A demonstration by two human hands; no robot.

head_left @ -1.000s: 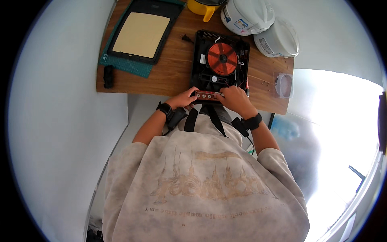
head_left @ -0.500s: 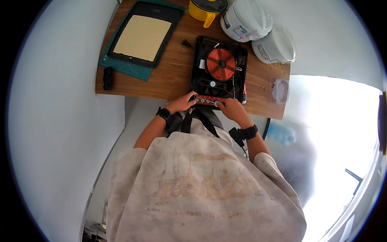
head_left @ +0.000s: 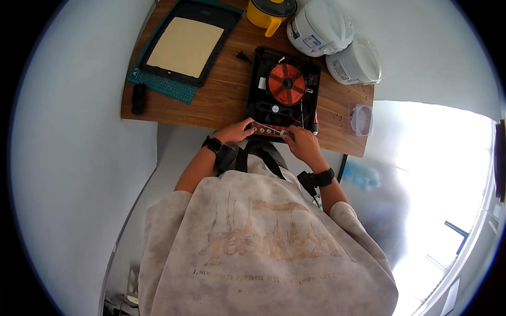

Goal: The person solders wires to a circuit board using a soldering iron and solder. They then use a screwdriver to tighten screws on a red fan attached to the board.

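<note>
Overall, a brown wood-grain table [head_left: 221, 102] with a straight near edge stands between smooth white walls, the wall [head_left: 79, 142] at left in soft shade and a bright, glaring area [head_left: 421, 174] at lower right. On its left side lies a dark green gridded cutting mat [head_left: 174, 90], partly covered by a black rectangular panel [head_left: 224, 16] bearing a beige rectangular sheet [head_left: 185, 47]; a small black object [head_left: 138, 98] sits near the corner. Along the far side are a yellow pot with a yellow handle [head_left: 270, 18] and two white, rounded, lidded vessels [head_left: 321, 29] [head_left: 356, 62] set close together; a clear plastic container [head_left: 361, 120] occupies the right end. The left hand [head_left: 233, 132] is narrowed, thumb and fingers closed about the left end of a reddish-brown circuit strip with round pale buttons [head_left: 268, 130]. The right hand [head_left: 304, 143] is curled round the handle of a slim tool with a pale, thin shaft [head_left: 271, 128], over the strip's right part. The strip lies at the near edge of an open black rectangular housing [head_left: 255, 100], which contains a copper-red disc-shaped coil [head_left: 286, 84]. The strip's long axis runs left to right, its right end slightly nearer the wearer; the housing's runs away from the body, and the tool's shaft points leftward and slightly away.
</note>
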